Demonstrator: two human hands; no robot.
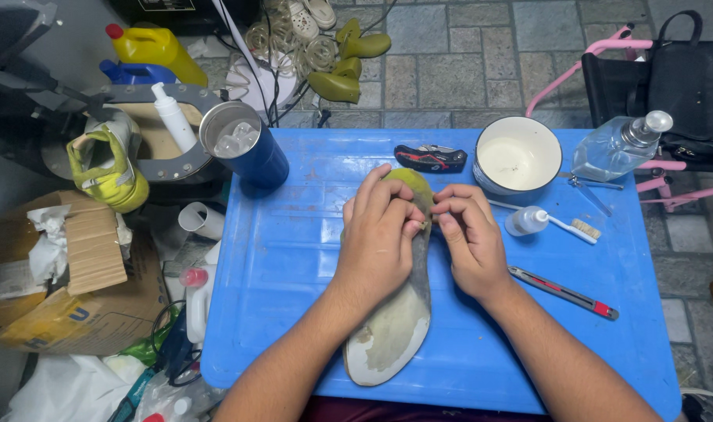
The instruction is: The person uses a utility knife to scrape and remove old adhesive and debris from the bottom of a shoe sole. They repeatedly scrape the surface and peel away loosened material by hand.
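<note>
A worn shoe insole [395,328], greyish white with a yellow-green far end, lies lengthwise on the blue plastic table [294,258]. My left hand [376,234] rests over its upper half, gripping it with the fingers curled across. My right hand [470,234] sits just to the right, its fingertips pinched at the insole's edge near the yellow-green end. Whether something small sits between those fingertips I cannot tell.
On the table: a blue tumbler with ice [247,144], a folding knife [431,158], a white bowl [517,156], a clear pump bottle [618,144], a small brush [575,227], a utility cutter [564,293]. A cardboard box [67,273] and a yellow shoe [106,168] lie left.
</note>
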